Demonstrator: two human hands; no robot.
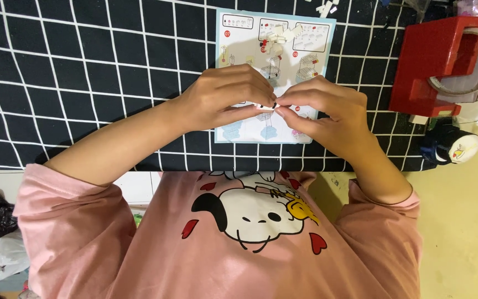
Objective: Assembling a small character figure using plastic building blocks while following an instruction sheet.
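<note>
My left hand point(225, 97) and my right hand point(325, 111) meet fingertip to fingertip over a printed instruction sheet point(239, 33). Together they pinch a tiny white building-block piece point(265, 106) with a dark spot on it. Most of the piece is hidden by my fingers. On the upper part of the sheet lie several small white and red loose bricks point(276, 41). The sheet lies on a black tablecloth with a white grid point(84, 66).
A red tape dispenser point(435, 61) with a roll of clear tape stands at the right. Below it sits a small dark blue and white figure point(452, 147). More small white bricks point(326, 6) lie at the top edge. The table's front edge runs along my pink shirt.
</note>
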